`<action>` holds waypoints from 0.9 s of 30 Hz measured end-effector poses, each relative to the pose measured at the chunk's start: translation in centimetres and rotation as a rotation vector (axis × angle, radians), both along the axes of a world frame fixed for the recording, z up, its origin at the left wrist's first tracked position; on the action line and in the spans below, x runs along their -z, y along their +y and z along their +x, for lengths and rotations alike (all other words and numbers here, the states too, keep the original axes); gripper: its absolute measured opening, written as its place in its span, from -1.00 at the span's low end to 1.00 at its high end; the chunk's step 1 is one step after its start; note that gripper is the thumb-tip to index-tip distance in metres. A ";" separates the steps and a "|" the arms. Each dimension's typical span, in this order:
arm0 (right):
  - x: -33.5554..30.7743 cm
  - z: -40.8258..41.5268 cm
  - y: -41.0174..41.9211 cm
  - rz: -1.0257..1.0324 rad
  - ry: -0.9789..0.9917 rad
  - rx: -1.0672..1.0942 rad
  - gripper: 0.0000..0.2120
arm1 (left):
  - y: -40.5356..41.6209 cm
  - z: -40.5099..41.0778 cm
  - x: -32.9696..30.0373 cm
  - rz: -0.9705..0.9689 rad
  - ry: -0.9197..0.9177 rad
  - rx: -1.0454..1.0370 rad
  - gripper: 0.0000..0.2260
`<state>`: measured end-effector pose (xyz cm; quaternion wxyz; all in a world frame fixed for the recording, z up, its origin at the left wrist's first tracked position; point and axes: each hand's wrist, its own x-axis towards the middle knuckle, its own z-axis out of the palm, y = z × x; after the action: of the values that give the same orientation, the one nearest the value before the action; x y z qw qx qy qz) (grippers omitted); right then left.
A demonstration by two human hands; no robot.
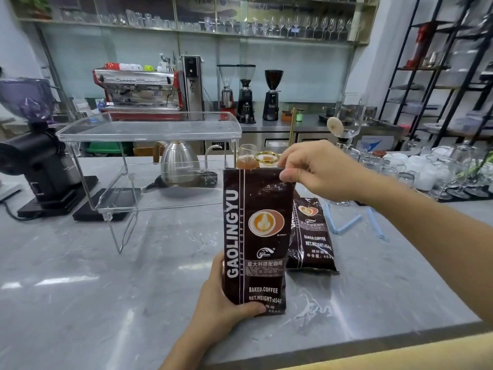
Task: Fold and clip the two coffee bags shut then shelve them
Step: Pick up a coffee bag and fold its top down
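Held upright over the grey marble counter (106,276): one brown coffee bag (256,236), printed front facing the camera. Gripped low on its left edge by the left hand (224,303), thumb curled across the bottom front. Pinched at the top right corner by the right hand (317,169), thumb and fingers pressed together on the open rim. Lay flat just right of and behind it: the second coffee bag (312,236), partly hidden by the first. Rested further right on the counter, apart from both bags: two pale blue sealing clips (346,222), open. Stood to the far left: a clear acrylic shelf (149,129), with a steel kettle (178,166) behind it.
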<state>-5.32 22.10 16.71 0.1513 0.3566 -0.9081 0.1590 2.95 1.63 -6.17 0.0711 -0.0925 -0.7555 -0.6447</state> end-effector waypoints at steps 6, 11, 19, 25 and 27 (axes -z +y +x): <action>-0.8 0.6 -0.4 -0.294 0.053 0.082 -0.64 | -0.7 -0.9 0.2 0.532 -0.132 -0.051 -0.24; -0.5 0.6 -1.5 -0.457 0.129 0.078 -0.69 | 2.4 0.2 -0.5 1.296 -0.342 0.110 -0.14; 0.3 1.2 -0.3 -0.394 -0.003 0.158 -0.65 | 5.8 2.0 0.2 1.119 -0.341 0.031 0.00; -1.1 0.6 2.7 -0.263 -0.067 0.175 -0.64 | 5.1 1.9 0.4 0.960 -0.269 0.081 -0.19; -1.2 0.6 3.0 -0.274 -0.060 0.190 -0.67 | 4.7 1.6 0.5 0.907 -0.255 0.072 -0.23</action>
<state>-4.69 25.09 17.93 0.1857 0.2402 -0.9116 0.2770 4.54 6.37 -6.68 -0.0115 0.0019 -0.3966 -0.9179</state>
